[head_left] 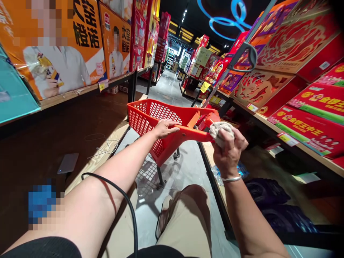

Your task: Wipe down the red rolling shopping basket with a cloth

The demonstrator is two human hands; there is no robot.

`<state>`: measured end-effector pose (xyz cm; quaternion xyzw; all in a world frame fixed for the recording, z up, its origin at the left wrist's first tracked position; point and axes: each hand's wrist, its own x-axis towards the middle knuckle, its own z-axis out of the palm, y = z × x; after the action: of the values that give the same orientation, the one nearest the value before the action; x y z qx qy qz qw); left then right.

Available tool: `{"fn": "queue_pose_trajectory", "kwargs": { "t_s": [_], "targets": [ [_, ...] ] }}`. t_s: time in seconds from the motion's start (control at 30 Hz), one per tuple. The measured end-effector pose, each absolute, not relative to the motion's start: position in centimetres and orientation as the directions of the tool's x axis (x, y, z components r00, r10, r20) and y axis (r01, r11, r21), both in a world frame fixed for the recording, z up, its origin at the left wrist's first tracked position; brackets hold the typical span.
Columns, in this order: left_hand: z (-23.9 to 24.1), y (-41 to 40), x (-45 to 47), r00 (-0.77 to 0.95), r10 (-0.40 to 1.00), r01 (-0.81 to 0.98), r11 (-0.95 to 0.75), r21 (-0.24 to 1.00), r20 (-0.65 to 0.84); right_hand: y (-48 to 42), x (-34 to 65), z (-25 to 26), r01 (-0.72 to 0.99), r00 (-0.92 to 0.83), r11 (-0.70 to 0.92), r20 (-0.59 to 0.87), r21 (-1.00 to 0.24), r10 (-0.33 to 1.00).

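Note:
A red plastic shopping cart (172, 111) with a perforated basket stands on casters in the aisle before me. My left hand (167, 129) lies over its near side rim, fingers inside and thumb along the outer face, so the rim is between them. In my right hand (229, 141) is a bunched, off-white cloth (221, 132), squeezed by curled fingers. The cloth touches the end of the cart's side arm by the red handle part (211, 118); it hides that end.
Orange boxes (88, 68) line the left shelf. Red gift boxes (301, 125) fill the right shelf, near a grey hooked handle on a pole (245, 57). A black cable (126, 199) crosses my left forearm. A flat grey device (68, 163) lies low on the left. The tiled aisle (172, 86) runs ahead.

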<state>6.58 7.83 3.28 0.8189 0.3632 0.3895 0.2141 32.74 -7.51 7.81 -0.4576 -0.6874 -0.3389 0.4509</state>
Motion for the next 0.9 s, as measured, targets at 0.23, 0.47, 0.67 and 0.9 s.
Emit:
{"fn": "queue_pose_trajectory", "kwargs": {
  "t_s": [0.23, 0.47, 0.67, 0.9],
  "targets": [
    [3.6, 7.4, 5.9, 0.441, 0.765, 0.467, -0.642, 0.608, 0.47, -8.0, 27.8, 6.9, 0.904, -0.288, 0.424, 0.818, 0.06, 0.498],
    [3.7, 7.6, 5.3, 0.419, 0.762, 0.449, -0.646, 0.617, 0.494, -6.5, 32.4, 9.1, 0.802, -0.337, 0.597, 0.813, -0.016, 0.475],
    [3.8, 6.7, 5.5, 0.396, 0.754, 0.428, -0.657, 0.621, 0.524, -4.8, 34.6, 9.7, 0.793, -0.094, 0.542, 0.822, -0.279, 0.562],
    [3.7, 6.1, 4.9, 0.37, 0.759, 0.45, -0.651, 0.612, 0.536, -6.6, 32.5, 12.5, 0.757, -0.413, 0.645, 0.686, -0.108, 0.599]
  ]
}}
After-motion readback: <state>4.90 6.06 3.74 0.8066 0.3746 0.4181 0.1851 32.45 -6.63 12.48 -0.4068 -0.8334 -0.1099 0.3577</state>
